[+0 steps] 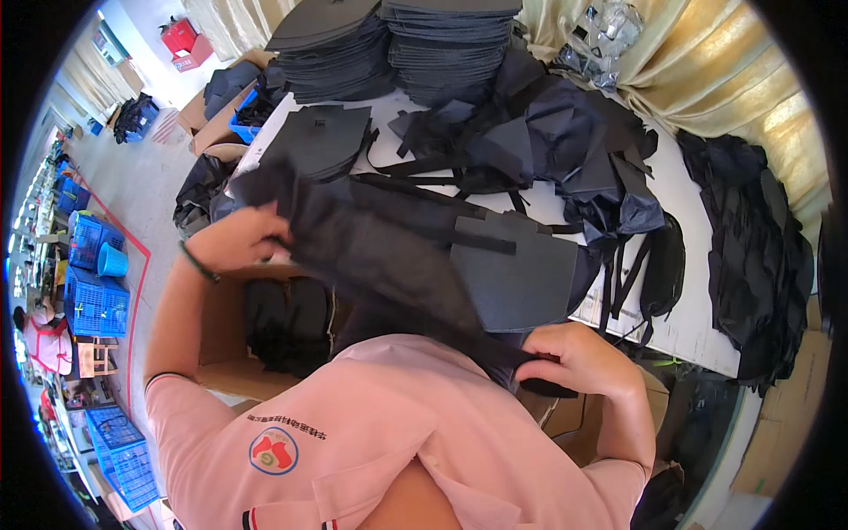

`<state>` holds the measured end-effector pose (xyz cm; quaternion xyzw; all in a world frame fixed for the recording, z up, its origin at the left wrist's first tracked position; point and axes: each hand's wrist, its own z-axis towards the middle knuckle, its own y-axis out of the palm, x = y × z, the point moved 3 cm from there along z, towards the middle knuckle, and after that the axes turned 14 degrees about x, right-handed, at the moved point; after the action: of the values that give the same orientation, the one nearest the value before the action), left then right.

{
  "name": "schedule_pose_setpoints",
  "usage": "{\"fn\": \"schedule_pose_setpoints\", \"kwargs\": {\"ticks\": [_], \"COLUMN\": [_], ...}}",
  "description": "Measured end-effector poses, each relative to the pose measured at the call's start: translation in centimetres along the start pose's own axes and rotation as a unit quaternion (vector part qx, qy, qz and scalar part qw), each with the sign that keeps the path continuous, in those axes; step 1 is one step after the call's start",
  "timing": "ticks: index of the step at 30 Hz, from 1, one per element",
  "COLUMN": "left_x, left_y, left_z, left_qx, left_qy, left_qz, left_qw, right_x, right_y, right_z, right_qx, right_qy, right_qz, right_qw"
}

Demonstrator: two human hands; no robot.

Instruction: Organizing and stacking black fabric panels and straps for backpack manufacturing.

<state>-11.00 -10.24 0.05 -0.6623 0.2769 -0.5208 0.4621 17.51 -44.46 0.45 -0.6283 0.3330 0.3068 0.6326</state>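
Note:
A long piece of black fabric [389, 261] stretches slantwise in front of my body, smeared by motion at its upper left end. My left hand [243, 237] grips that end, fingers closed on the cloth. At the lower right end my right hand [574, 358] pinches the fabric between thumb and fingers. Just beyond the cloth lies a flat dark grey panel [517, 274] on the white table [707, 305]. Black straps [415, 168] spread across the tabletop behind it.
Tall stacks of dark panels [450, 53] stand at the back, with a lower stack [314, 141] nearer left. Black cloth pieces [565, 132] are heaped at the right. A cardboard box [225, 331] holding black items sits below the table's near edge. Blue crates [97, 300] line the far left.

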Motion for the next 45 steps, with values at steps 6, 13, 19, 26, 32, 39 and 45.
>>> {"fn": "schedule_pose_setpoints", "kwargs": {"ticks": [6,13,19,26,32,39,45], "left_x": [0.0,-5.1,-5.1,-5.7,-9.8,-13.9,-12.6], "left_y": [1.6,7.6,9.6,9.8,6.6,3.2,4.1], "left_z": [-0.8,8.8,14.0,14.8,12.4,7.2,6.2], "left_qx": [-0.181,-0.069,-0.057,0.000,0.020,0.106,0.206], "left_qy": [-0.066,-0.016,-0.020,-0.023,-0.067,-0.268,-0.267], "left_qz": [-0.099,-0.011,0.003,0.017,0.100,-0.074,-0.195], "left_qw": [0.976,0.997,0.998,1.000,0.993,0.955,0.921], "right_x": [2.9,12.3,12.3,10.4,11.4,11.3,11.4], "right_y": [-1.3,-3.3,-2.8,4.2,4.4,4.6,4.7], "right_z": [-0.4,2.3,3.8,5.0,4.9,5.0,5.2], "right_qx": [-0.020,0.203,0.235,0.171,0.063,0.049,0.053], "right_qy": [0.119,0.129,0.155,-0.049,0.065,0.083,0.074], "right_qz": [-0.003,-0.236,-0.516,-0.316,-0.343,-0.346,-0.348], "right_qw": [0.993,0.941,0.809,0.932,0.935,0.933,0.933]}}
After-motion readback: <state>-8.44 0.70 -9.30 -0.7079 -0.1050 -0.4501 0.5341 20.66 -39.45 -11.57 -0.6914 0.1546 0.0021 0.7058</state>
